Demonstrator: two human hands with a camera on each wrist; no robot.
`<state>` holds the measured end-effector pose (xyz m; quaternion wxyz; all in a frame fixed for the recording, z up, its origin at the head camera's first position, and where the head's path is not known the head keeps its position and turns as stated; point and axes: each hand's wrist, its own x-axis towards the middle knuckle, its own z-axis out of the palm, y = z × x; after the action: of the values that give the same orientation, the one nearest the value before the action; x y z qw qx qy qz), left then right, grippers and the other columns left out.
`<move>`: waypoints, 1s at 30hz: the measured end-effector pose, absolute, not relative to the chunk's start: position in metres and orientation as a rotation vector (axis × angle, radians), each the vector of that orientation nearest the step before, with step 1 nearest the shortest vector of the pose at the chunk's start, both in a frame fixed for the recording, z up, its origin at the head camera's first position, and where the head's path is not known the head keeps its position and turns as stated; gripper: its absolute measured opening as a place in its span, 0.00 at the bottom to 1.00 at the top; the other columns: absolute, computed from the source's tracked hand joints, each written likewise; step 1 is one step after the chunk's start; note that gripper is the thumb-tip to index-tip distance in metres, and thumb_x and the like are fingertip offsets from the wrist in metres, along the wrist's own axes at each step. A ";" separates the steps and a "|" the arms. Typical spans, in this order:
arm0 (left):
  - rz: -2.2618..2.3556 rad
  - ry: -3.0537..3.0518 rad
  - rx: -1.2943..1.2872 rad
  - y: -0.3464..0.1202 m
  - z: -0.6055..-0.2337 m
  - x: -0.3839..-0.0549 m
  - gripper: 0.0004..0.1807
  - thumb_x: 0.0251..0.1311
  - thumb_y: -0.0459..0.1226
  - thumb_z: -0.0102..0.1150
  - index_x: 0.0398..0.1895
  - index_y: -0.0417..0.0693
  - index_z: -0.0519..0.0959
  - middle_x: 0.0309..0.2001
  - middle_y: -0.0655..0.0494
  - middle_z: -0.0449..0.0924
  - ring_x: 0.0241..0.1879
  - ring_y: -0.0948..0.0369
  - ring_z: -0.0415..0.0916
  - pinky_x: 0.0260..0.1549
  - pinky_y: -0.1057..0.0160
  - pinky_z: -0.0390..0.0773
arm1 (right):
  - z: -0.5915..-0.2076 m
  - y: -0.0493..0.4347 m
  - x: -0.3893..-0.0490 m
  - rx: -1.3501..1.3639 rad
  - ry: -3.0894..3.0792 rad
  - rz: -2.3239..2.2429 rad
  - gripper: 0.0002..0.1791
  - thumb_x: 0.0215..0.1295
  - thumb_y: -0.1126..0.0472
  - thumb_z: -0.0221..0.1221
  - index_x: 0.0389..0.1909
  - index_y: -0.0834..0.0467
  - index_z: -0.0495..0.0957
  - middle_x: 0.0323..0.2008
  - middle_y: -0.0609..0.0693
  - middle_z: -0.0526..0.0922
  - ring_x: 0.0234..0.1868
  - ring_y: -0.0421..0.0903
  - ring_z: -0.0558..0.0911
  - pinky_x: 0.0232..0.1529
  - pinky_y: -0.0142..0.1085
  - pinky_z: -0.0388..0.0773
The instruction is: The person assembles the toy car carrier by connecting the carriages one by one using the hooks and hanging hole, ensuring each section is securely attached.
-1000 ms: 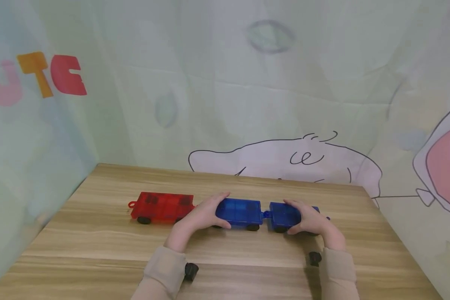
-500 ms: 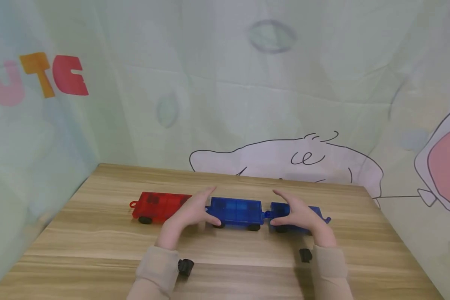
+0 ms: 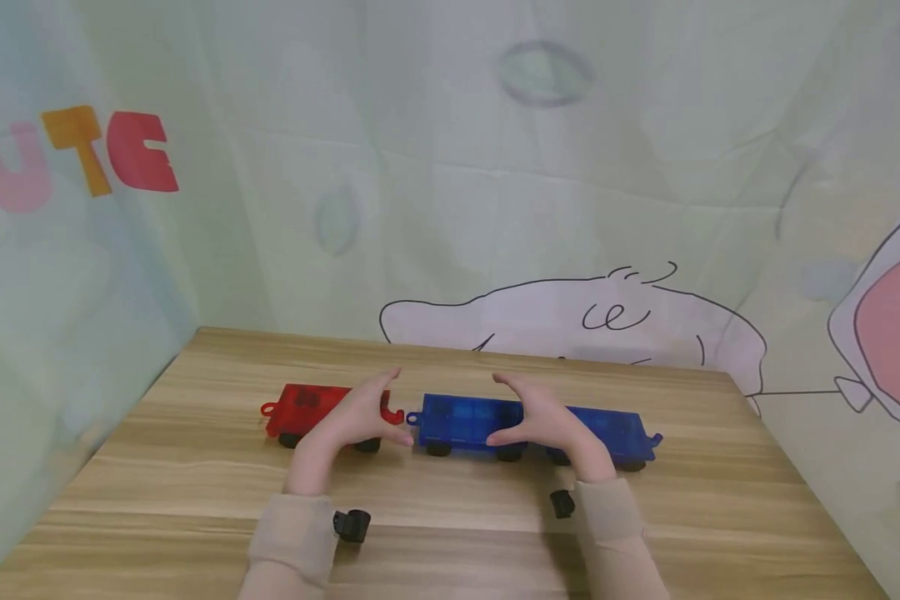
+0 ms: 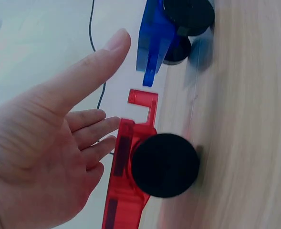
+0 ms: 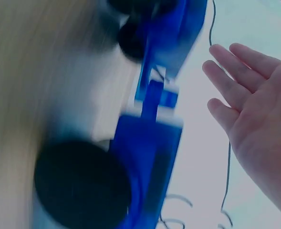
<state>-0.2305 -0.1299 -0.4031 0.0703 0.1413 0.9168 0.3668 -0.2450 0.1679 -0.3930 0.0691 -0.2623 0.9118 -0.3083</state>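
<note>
A red toy train car [image 3: 300, 408] with black wheels is on the left of the row. My left hand [image 3: 352, 417] is spread over its right end, thumb and fingers apart, holding nothing. The red hook [image 4: 147, 102] faces the ring [image 4: 150, 76] of the middle blue train car [image 3: 461, 421], with a small gap between. My right hand [image 3: 543, 421] is also spread and hovers over the spot where the middle car meets the right blue train car [image 3: 607, 429]. The right wrist view shows the two blue cars joined at a coupling [image 5: 154, 95]. That coupling is hidden by the hand in the head view.
All the cars stand in a row on a wood-grain table [image 3: 435, 550]. Behind and beside it hangs a pale printed cloth [image 3: 435, 208] with cartoon drawings and letters. A small black camera [image 3: 352, 525] sits at the left cuff, another [image 3: 562, 503] at the right cuff.
Both hands have let go of the blue cars and moved left, the left one to the red car, the right one to the blue coupling. The cars stay put.
</note>
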 end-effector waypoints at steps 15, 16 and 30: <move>1.156 2.730 0.433 -0.153 -0.407 -0.230 0.53 0.42 0.39 0.78 0.72 0.35 0.59 0.69 0.37 0.65 0.69 0.39 0.60 0.65 0.36 0.62 | -0.402 0.123 -0.250 -0.836 2.678 -0.873 0.52 0.49 0.51 0.74 0.70 0.68 0.61 0.70 0.62 0.67 0.70 0.59 0.66 0.69 0.54 0.64; 1.158 2.728 0.437 -0.154 -0.408 -0.230 0.53 0.42 0.38 0.78 0.72 0.35 0.59 0.69 0.37 0.65 0.69 0.39 0.60 0.65 0.36 0.63 | -0.402 0.122 -0.250 -0.832 2.669 -0.877 0.52 0.49 0.51 0.74 0.70 0.68 0.61 0.70 0.63 0.67 0.70 0.59 0.66 0.69 0.54 0.64; 1.156 2.725 0.405 -0.158 -0.411 -0.231 0.52 0.41 0.35 0.78 0.71 0.37 0.61 0.66 0.40 0.70 0.65 0.42 0.65 0.60 0.39 0.72 | -0.404 0.114 -0.252 -0.774 2.620 -0.870 0.51 0.46 0.53 0.76 0.70 0.66 0.63 0.70 0.60 0.67 0.72 0.57 0.65 0.70 0.51 0.64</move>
<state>-0.2306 -0.1585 -0.4113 0.0770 0.1351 0.9094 0.3858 -0.2520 0.1137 -0.4041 0.1367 -0.2674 0.9052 -0.3007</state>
